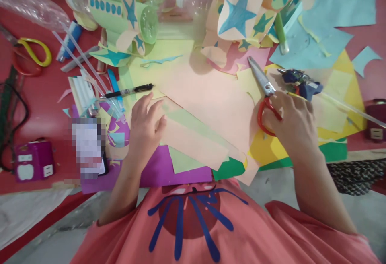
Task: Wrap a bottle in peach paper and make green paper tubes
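My left hand (146,126) is over the left edge of the loose paper, its fingers apart and curled a little, with nothing in them. Just beyond its fingertips lies a black pen (129,91). My right hand (294,123) is on the red-handled scissors (265,85), with its fingers over the handle; the blades point away from me, slightly open-looking at most. Between my hands are a large peach sheet (208,83) and cut peach strips (196,137). Right of the scissors sits a dark blue bundle with metal parts (304,85).
Decorated plastic bottles with paper stars (238,14) stand at the back. On the left are a phone (90,145), a purple box (33,161), yellow-and-red scissors (33,52) and markers (70,40). Blue paper (313,42) and yellow paper (356,91) spread at right.
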### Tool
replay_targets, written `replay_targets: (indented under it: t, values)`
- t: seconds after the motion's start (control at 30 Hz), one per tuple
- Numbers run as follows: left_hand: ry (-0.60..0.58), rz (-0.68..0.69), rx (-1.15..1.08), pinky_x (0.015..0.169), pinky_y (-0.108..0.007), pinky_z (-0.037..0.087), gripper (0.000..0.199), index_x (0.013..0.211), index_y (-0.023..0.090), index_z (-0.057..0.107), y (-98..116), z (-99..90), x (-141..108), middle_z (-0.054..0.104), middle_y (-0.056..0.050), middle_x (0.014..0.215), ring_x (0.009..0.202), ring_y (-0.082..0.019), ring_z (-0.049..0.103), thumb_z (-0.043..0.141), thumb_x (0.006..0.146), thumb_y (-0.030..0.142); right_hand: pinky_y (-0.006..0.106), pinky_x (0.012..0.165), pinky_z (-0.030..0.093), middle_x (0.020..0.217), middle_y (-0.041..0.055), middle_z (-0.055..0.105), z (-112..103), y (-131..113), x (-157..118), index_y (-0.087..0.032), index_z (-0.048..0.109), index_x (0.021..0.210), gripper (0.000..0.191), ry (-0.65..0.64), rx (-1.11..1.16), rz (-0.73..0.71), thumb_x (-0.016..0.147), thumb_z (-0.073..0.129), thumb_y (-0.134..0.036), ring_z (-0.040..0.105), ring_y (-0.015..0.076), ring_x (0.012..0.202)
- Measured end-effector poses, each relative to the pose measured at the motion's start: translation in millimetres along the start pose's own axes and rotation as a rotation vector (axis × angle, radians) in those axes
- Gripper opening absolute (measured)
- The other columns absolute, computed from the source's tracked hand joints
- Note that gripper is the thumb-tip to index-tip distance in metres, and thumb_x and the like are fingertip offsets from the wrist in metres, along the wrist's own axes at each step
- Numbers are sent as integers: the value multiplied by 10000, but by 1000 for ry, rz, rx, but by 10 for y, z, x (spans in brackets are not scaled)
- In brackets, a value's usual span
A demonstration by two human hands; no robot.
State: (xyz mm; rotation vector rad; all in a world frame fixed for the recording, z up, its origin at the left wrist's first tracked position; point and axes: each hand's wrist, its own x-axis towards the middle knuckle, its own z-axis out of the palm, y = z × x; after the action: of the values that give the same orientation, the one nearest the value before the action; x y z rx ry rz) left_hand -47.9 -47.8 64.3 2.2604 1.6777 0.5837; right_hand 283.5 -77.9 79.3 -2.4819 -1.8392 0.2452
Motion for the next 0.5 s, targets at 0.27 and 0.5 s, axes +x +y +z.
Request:
replay_targets:
  t: [0.27,0.5]
  values:
    - [-205,115,51,1115,-502,364,343,1239,204,557,97,-182,331,509,-111,1404,1329,-281,442,421,932,273,699,980,362,1415,237,402,269,8,-241,-197,391,1391,524,175,51,-220,924,413,-433,267,470,1383]
    - [-291,208,87,1116,-469,366,357,1230,165,583,136,-303,725,582,-112,1324,1284,-280,491,442,909,231,702,1041,333,1375,197,414,326,84,-49,-220,375,1399,523,222,87,-196,910,445,-390,265,440,1401]
